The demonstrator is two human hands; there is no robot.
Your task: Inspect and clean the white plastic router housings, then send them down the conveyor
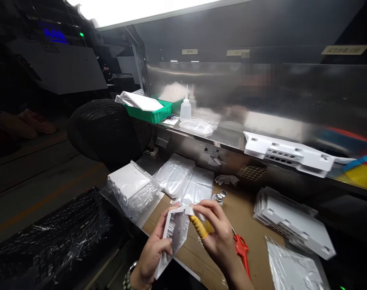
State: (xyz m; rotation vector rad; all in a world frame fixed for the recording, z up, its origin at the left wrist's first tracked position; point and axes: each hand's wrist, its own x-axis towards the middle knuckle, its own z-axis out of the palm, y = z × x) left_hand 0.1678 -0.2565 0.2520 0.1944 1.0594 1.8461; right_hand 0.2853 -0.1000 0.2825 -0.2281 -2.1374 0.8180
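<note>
A white moulded plastic panel (pixel 178 229) with ribs and clips on its inner face is held tilted over the bench. My left hand (pixel 157 237) is closed around its left edge, thumb on the inner side. At the top corner, my right hand (pixel 215 229) pinches the panel's edge, its thumb covered by a yellow finger cot (pixel 198 226). Whether a small item lies between the right fingertips is hidden. Red-handled scissors (pixel 242 251) lie just right of my right hand. Behind both hands are clear plastic bags (pixel 198 183) and a small metal-topped container (pixel 219 197).
Bagged white panels (pixel 130 181) are stacked at left; more white panels (pixel 295 221) stand stacked at right near a bagged part (pixel 295 266). The metal shelf (pixel 228 137) bears a green bin (pixel 153 114), a squeeze bottle (pixel 186 109) and a slotted white panel (pixel 287 153). A black fan (pixel 108 133) stands left.
</note>
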